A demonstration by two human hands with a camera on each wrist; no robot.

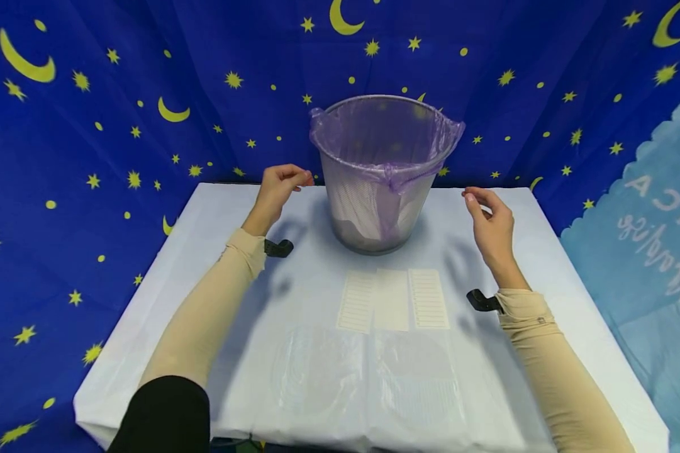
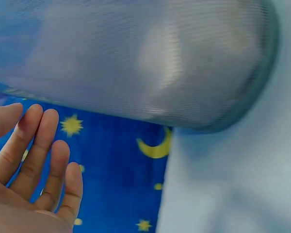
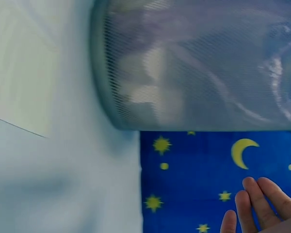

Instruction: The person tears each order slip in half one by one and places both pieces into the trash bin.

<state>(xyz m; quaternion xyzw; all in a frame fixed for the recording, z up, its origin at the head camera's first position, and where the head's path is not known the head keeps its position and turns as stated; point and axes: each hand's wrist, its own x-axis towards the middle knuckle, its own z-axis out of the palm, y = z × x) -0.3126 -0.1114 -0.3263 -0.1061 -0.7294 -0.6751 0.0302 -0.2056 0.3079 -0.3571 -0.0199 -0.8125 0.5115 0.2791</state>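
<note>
A silver mesh wastebasket stands at the far middle of the table, lined with a translucent purple bin bag. The bag is folded over the rim and bunched into a knot at the front. To the basket's left hovers my left hand, apart from it, with fingers loosely bent and nothing in them. My right hand is raised on the other side, also away from the basket and holding nothing. Both wrist views show relaxed, spread fingers beside the mesh wall. Something pale shows through the basket's lower part.
Three pale paper strips, including a lined one at right, lie in front of the basket. Nearer the front edge are two clear plastic packets, one at left and one at right. White covering drapes the table. A blue star-and-moon curtain hangs behind.
</note>
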